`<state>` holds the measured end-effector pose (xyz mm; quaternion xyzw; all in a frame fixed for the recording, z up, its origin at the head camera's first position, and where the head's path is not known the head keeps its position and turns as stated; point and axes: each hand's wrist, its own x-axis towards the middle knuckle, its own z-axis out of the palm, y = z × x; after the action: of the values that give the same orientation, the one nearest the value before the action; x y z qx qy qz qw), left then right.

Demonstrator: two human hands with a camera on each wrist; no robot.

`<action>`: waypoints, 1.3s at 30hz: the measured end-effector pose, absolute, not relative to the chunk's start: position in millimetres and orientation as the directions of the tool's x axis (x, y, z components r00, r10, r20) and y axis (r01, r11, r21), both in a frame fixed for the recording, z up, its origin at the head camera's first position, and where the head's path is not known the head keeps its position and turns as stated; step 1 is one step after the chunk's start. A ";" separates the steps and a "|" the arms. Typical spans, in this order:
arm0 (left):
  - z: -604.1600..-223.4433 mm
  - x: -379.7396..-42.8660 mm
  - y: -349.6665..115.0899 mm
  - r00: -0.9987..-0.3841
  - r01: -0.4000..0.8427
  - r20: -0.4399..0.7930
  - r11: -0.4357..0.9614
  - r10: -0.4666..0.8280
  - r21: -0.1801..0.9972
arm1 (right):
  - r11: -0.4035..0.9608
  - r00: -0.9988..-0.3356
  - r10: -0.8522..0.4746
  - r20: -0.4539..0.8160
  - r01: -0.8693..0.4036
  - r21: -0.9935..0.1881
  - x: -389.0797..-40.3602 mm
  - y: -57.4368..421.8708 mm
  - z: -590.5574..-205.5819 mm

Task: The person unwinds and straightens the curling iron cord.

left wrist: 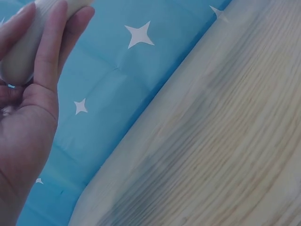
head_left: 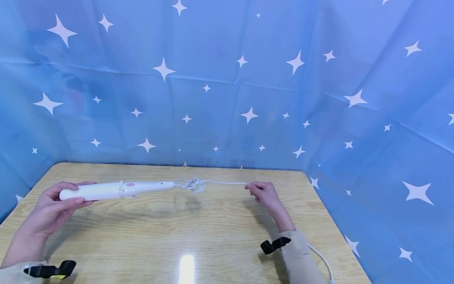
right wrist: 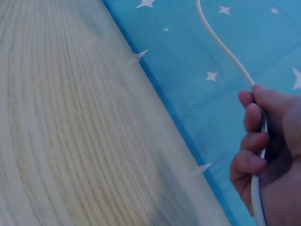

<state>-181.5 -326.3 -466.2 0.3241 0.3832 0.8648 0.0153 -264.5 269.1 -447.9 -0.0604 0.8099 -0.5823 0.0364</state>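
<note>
A white curling iron [head_left: 147, 187] with a rounded thick end and a tapered handle lies level across the left half of the head view, above its shadow on the table. My left hand [head_left: 53, 207] grips its thick end, thumb in front and fingers behind. In the left wrist view the rounded end [left wrist: 21, 61] sits between the fingers. From the handle runs a white cord [head_left: 223, 182], looped in a loose tangle near the handle. My right hand [head_left: 264, 194] pinches the cord farther along. The right wrist view shows the cord [right wrist: 225, 52] passing through the curled fingers.
The wooden table [head_left: 213, 236] lies below both hands. A blue curtain with white stars [head_left: 227, 79] hangs behind and to the right. The cord's far part [head_left: 322, 258] trails past the right sleeve at the lower right. Each wrist wears a black camera mount [head_left: 274, 245].
</note>
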 end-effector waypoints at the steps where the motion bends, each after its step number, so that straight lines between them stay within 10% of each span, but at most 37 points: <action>1: -466.1 -181.1 -326.0 -0.793 0.220 0.546 -0.707 0.272 0.672 | 0.317 -0.988 -0.157 0.008 -0.058 -0.947 -264.6 268.0 -448.2; 39: -460.4 -180.2 -325.3 -0.804 0.213 0.535 -0.715 0.258 0.666 | 0.251 -0.882 -0.471 -0.029 -0.102 -0.963 -263.7 193.7 -452.4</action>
<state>-180.2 -325.3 -460.4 0.3125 0.3774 0.8716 0.0130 -263.7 193.7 -452.4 -0.1849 0.7750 -0.5833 0.1581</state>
